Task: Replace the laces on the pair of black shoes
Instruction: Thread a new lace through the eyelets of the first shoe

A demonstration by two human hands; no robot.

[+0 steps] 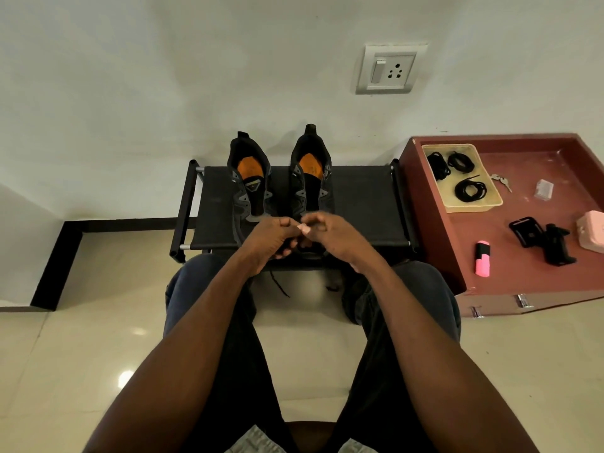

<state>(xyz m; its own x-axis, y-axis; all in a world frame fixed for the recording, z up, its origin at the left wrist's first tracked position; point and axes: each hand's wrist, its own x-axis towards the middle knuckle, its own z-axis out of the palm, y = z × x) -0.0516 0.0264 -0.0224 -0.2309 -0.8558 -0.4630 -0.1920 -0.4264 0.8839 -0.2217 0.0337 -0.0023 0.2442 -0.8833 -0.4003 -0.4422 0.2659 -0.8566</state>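
Rack (359, 197): hands' (271, 238) grip hides shoe (312, 191) toe.

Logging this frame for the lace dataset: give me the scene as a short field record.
shoes: two black shoes side by side on a black rack, orange insoles showing
left hand: fingers curled, at the toe end of the shoes
right hand: fingers curled, close beside the left
held item: dark lace ends hang below the hands; grip itself unclear
spare laces: three black coils in a yellow tray on the red cabinet
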